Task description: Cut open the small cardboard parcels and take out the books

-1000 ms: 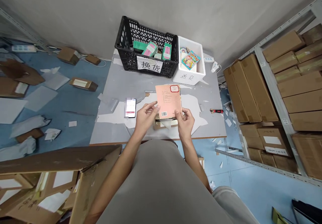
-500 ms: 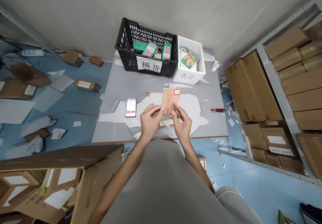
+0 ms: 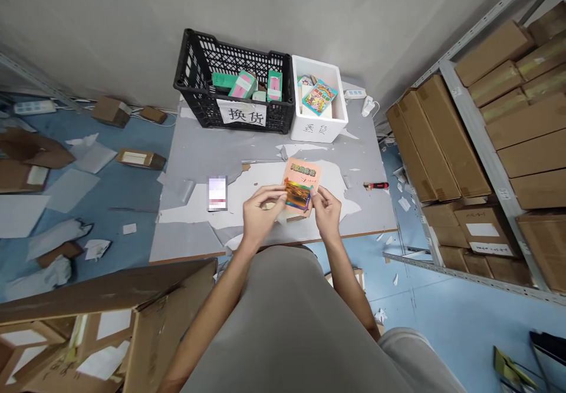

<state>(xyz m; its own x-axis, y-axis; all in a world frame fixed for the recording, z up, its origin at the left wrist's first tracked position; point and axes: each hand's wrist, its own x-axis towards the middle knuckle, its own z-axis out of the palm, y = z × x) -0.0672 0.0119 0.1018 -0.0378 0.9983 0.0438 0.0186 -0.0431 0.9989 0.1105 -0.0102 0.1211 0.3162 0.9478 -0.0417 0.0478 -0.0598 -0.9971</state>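
Observation:
Between my two hands I hold a small pinkish-orange book (image 3: 303, 172) above the near part of the table. Its face toward me carries a dark title and a picture in yellow, brown and green. My left hand (image 3: 262, 210) pinches the book's left edge with thumb and fingers. On the opposite side, my right hand (image 3: 328, 211) grips the lower right edge, thumb on the front. White torn paper (image 3: 265, 181) lies on the table under the book. A phone (image 3: 217, 193) with a lit screen rests left of my left hand.
Behind stand a black crate (image 3: 247, 123) with green and pink boxes, and a white foam box (image 3: 319, 132) holding colourful booklets. A red-black cutter (image 3: 376, 185) lies on the table's right. Cartons fill the shelf (image 3: 460, 95) at right; a large carton (image 3: 177, 304) stands near left.
The book has been turned over: earlier its plain side with a red-outlined mark showed, and now the pictured side faces me. The view has shifted slightly to the right.

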